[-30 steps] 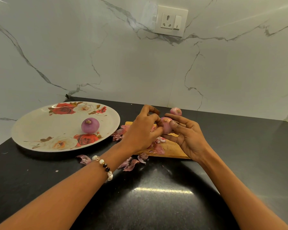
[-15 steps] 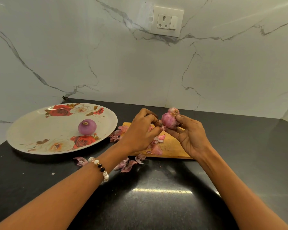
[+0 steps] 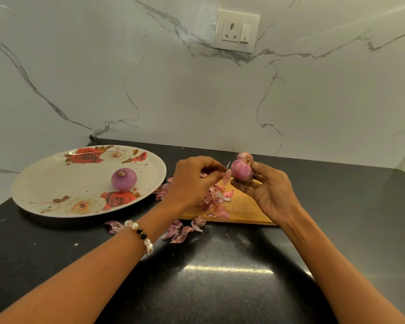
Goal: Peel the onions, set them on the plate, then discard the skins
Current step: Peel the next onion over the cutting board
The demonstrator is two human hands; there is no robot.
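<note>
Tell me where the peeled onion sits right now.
In the head view the peeled onion rests on the floral plate, left of the left hand and the wooden cutting board.

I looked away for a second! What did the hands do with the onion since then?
The right hand lifted the onion up off the cutting board. The left hand pulled away a strip of skin, which it pinches. The peeled onion stayed on the plate.

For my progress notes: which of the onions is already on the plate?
The smooth purple onion lying alone on the flowered plate; the others are near the right hand.
</note>
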